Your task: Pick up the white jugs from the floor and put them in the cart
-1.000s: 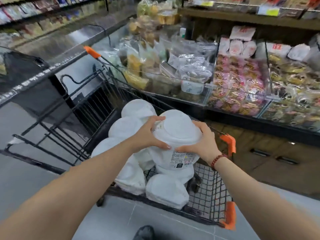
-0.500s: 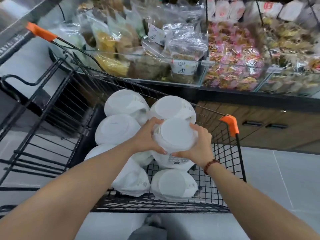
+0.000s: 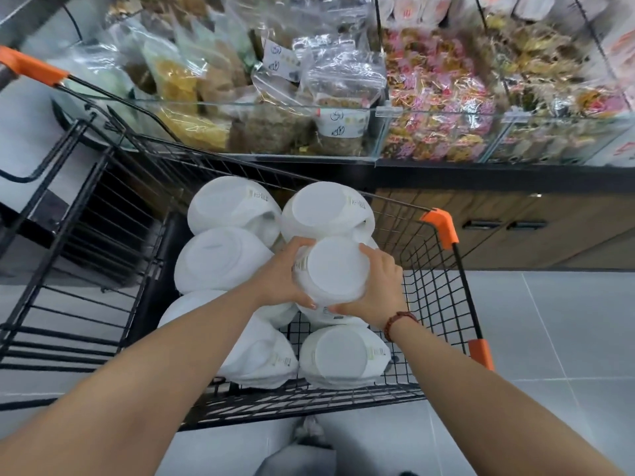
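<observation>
Lower now, the white jug (image 3: 335, 269) is inside the cart (image 3: 441, 225) among other jugs (image 3: 233, 207). Left hand (image 3: 280, 274) grips its nine o'clock side, right hand (image 3: 378, 286) its three o'clock.

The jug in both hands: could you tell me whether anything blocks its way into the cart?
Nothing visible does. The left hand and right hand hold the jug over the gap between the far right jug and the near right jug in the cart; what lies beneath it is hidden.
</observation>
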{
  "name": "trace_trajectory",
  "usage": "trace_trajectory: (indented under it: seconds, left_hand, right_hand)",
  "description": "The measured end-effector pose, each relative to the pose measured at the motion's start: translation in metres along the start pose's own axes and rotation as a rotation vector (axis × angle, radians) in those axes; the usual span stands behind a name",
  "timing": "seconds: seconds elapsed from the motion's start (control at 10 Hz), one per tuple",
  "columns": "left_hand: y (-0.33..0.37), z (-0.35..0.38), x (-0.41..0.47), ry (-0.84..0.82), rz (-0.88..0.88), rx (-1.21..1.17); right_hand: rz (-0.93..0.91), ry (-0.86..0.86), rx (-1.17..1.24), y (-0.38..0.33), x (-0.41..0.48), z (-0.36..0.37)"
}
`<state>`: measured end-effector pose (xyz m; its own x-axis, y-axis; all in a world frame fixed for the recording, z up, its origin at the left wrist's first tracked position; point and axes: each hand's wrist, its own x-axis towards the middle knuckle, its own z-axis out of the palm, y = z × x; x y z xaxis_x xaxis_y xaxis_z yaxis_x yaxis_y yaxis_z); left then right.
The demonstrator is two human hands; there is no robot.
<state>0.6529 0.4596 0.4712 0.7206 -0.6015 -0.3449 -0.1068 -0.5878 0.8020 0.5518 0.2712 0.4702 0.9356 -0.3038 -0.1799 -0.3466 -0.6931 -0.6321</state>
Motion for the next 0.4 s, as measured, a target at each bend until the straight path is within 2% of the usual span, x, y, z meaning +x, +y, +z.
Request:
trace_trajectory:
  seconds: [0.2,0.3,0.4]
  left_hand:
    - [-0.006,0.007,-0.005,0.046,0.017,0.074]
    - [-0.003,0.011,-0.009,0.068,0.036,0.112]
    - [0.015,0.017,-0.018,0.095,0.02,0.138]
  right_hand:
    - [0.09,-0.072,0.02,-0.01,-0.009,-0.003]
    - [0.086,-0.178,0.012,-0.009,-0.012,-0.017]
    - [0.028,-0.141,0.054,-0.014,-0.019,-0.038]
